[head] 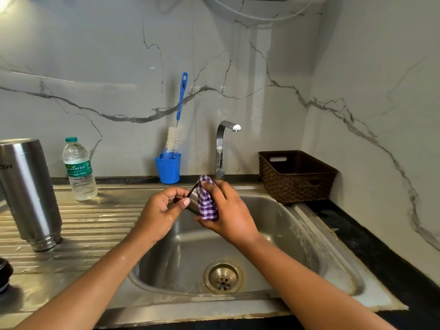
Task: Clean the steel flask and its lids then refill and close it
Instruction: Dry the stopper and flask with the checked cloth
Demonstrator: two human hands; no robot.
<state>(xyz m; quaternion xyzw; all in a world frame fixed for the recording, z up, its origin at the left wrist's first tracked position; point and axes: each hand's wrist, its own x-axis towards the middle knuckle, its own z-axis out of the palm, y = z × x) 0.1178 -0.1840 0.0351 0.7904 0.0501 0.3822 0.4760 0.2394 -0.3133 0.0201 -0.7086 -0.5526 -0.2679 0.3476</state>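
Observation:
Above the sink basin (pixel 273 234), my left hand (pixel 162 210) grips a small steel cup lid (pixel 193 203) with a dark rim. My right hand (pixel 228 210) holds a purple-and-white checked cloth (pixel 207 201) pressed around that lid. The steel flask (pixel 28 191) stands upside down on the draining board (pixel 95 217) at the left, mouth down. A dark round lid (pixel 4 275) lies at the left edge, partly cut off. A clear water bottle (pixel 79 170) with a green cap stands behind the draining board.
A chrome tap (pixel 222 148) rises behind the basin, with no water running. A blue cup (pixel 168 167) holds a blue-handled bottle brush (pixel 177 125). A brown woven basket (pixel 295 177) sits at the right on the dark counter. The drain (pixel 223 277) lies in the basin.

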